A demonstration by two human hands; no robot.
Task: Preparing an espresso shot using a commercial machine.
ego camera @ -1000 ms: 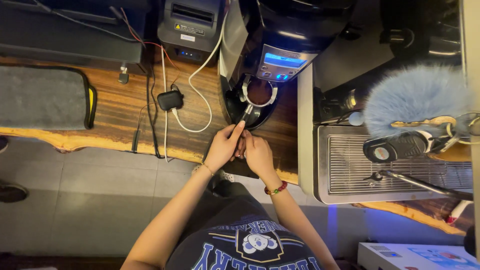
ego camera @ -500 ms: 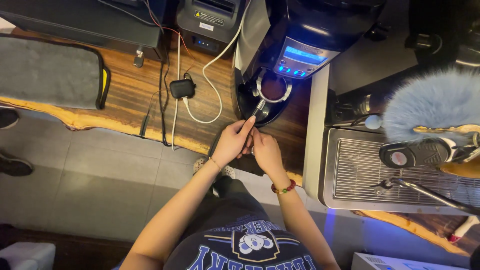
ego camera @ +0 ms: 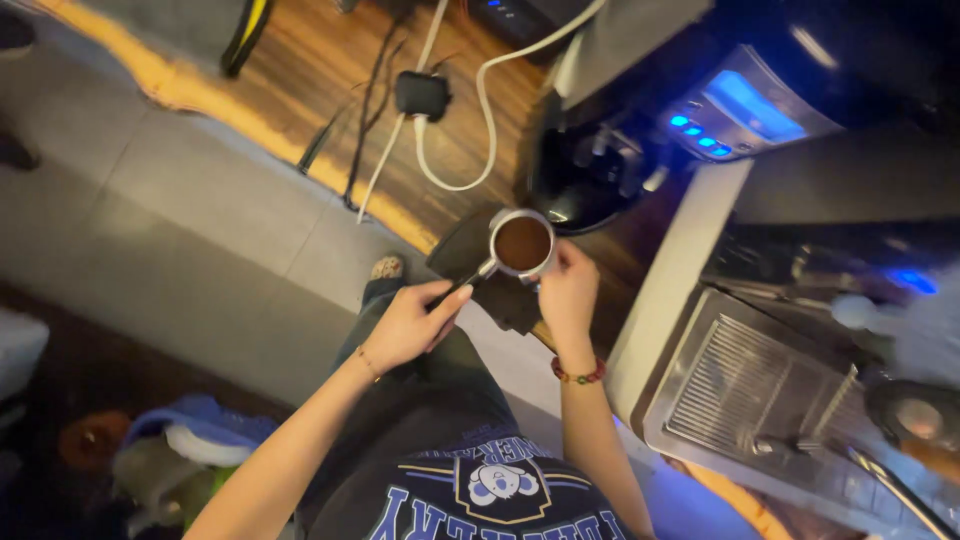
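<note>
The left hand (ego camera: 405,325) grips the dark handle of a portafilter (ego camera: 522,243), whose metal basket, filled with brown coffee grounds, sits just above the right hand (ego camera: 568,292). The right hand's fingers touch the basket's rim. Beyond both hands stands a black coffee grinder (ego camera: 640,140) on the wooden surface (ego camera: 330,70); right of them, a steel drip tray (ego camera: 760,400).

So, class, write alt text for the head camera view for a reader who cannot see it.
Seen from above, a person holds a portafilter full of ground coffee, the left hand on its handle and the right hand at the basket's rim. It is over a dark mat on a wooden counter, beside a grinder with blue lights and an espresso machine's drip tray.
</note>
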